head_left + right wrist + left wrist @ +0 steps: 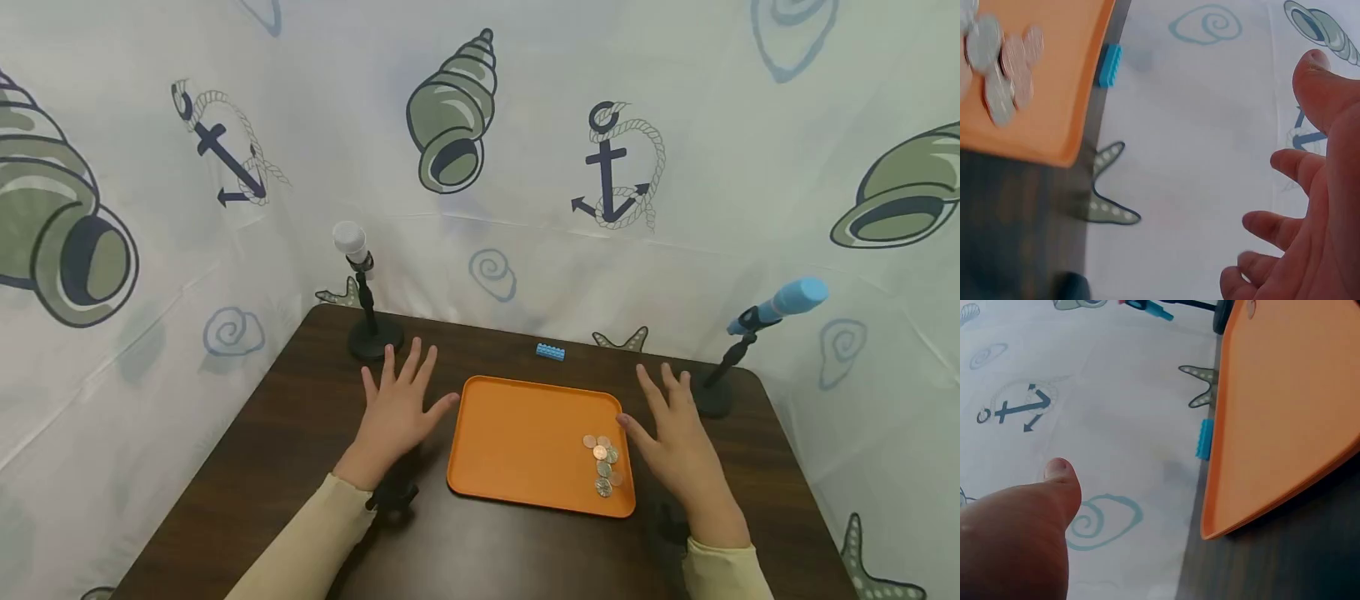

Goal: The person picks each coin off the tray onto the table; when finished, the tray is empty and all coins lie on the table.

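An orange tray (525, 433) lies on the dark wooden table between my two hands. Several coins (603, 468) sit in a loose cluster at the tray's right side, some overlapping. To the left of the tray is my left hand (397, 412), fingers spread and nothing held; only its thumb (1054, 500) shows in the left wrist view. My right hand (678, 450) is beside the tray's right edge, fingers apart and holding nothing, its thumb close to the rim in the head view. A blue toy brick (551, 352) rests behind the tray.
Two small black stands rise at the back: one at the left with a white-topped piece (350, 240), one at the right with a blue cylinder (798, 297). A white cloth (525, 275) printed with shells, anchors and starfish hangs behind the table.
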The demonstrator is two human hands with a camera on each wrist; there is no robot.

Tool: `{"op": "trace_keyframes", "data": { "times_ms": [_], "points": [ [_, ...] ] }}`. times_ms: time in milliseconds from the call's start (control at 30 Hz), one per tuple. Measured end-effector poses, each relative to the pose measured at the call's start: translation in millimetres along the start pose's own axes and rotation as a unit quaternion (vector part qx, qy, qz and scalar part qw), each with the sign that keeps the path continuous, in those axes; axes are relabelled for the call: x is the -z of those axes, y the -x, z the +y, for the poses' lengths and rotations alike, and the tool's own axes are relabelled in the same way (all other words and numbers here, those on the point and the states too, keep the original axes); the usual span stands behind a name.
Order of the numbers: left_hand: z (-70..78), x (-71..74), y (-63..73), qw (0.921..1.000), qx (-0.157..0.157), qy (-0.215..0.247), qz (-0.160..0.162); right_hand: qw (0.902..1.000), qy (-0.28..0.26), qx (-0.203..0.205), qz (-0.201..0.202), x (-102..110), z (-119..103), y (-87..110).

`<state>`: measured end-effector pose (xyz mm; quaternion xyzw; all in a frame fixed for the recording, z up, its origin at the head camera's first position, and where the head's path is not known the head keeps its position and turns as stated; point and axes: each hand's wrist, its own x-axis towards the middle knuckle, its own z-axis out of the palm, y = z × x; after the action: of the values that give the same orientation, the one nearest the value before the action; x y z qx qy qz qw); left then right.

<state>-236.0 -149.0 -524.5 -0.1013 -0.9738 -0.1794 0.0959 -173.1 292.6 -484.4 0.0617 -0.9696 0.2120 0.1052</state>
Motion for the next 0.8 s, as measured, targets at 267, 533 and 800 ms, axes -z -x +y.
{"op": "trace_keyframes", "data": {
  "times_ms": [267, 533, 800],
  "points": [
    [1.6, -26.9, 4.7, 0.9963, 0.012, 0.075, -0.041, 0.9984, -0.048, -0.029, -0.001, -25.7, 3.2, 23.1],
    [0.0, -49.4, -12.8, 0.9804, 0.019, 0.177, -0.085, 0.9756, -0.178, -0.126, 0.022, -40.9, 11.6, 32.0],
    [-11.0, -61.8, -26.3, 0.9632, 0.013, 0.250, -0.099, 0.8888, -0.381, -0.254, -0.001, -58.2, 23.5, 26.4]
  ]
}}
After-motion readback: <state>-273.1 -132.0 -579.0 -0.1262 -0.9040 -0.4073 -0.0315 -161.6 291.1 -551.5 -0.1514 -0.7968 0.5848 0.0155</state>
